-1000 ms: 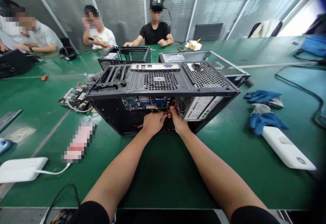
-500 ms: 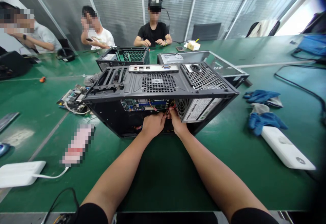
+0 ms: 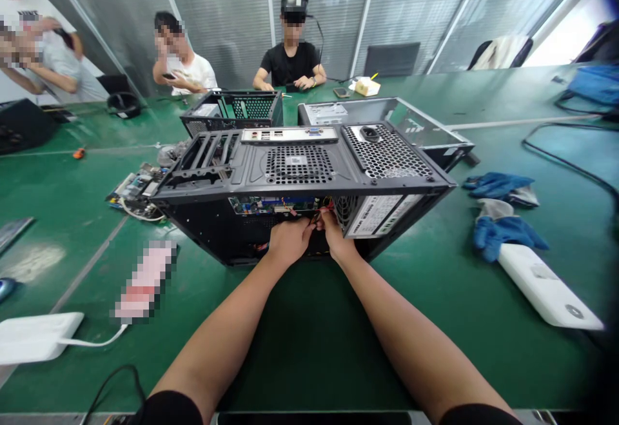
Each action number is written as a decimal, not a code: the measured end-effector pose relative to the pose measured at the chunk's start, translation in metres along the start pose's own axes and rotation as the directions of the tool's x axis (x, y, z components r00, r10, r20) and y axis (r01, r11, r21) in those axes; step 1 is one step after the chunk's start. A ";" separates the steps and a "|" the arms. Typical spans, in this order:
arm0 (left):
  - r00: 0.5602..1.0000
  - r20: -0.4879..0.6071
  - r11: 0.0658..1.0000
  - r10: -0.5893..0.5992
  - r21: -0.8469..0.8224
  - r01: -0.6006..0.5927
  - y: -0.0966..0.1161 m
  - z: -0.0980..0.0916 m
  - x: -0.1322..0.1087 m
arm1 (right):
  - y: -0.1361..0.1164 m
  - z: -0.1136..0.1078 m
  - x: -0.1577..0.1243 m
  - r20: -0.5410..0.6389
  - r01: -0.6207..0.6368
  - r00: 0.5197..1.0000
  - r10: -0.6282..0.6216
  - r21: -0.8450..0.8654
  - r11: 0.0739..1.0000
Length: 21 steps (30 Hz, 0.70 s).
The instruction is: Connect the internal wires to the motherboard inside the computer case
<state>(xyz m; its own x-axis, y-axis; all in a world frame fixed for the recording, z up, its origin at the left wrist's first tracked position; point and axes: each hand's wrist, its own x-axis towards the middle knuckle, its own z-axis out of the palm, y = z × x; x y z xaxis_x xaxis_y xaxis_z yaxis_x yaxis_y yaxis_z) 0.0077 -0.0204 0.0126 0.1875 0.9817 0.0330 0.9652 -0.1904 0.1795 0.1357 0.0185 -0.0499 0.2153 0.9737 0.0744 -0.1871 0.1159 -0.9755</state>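
A black computer case [image 3: 203, 218] stands on the green table, its open side facing me and its perforated rear panel upward. Both my hands reach into that side. My left hand [image 3: 290, 241] is closed, its fingers pinched on thin power cables [image 3: 316, 217]. Right beside it, my right hand [image 3: 337, 238] also pinches the cables, its fingertips nearly touching the left ones. The power supply [image 3: 382, 213], with a white label and a fan grille, sits just right of my right hand. Behind my fingers shows the motherboard [image 3: 275, 204]. The cable ends are hidden.
Behind the case stand two more open cases [image 3: 232, 106]. Loose circuit boards [image 3: 138, 193] lie to the left, near a pixelated phone and a white power bank [image 3: 41, 338]. Blue gloves [image 3: 507, 228] and another power bank [image 3: 549, 286] lie right. People are across the table.
My hands stay pinched at the cables with barely any shift. The view has moved slightly. At far left, a person in a white shirt has come into view behind the seated one.
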 end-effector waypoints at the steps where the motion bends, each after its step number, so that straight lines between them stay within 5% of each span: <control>1: 1.000 0.000 1.000 -0.002 0.001 0.002 0.000 0.000 0.000 | 0.001 -0.001 0.000 0.003 -0.005 1.000 0.005 -0.010 1.000; 21: 1.000 -0.017 1.000 0.010 0.018 -0.009 0.000 0.003 0.001 | -0.002 0.000 0.000 0.008 -0.026 1.000 0.026 -0.024 0.999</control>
<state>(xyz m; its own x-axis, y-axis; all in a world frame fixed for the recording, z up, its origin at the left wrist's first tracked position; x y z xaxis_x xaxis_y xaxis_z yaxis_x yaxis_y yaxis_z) 0.0083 -0.0198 0.0101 0.1936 0.9797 0.0513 0.9665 -0.1994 0.1615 0.1358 0.0178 -0.0477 0.2028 0.9779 0.0507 -0.1700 0.0861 -0.9817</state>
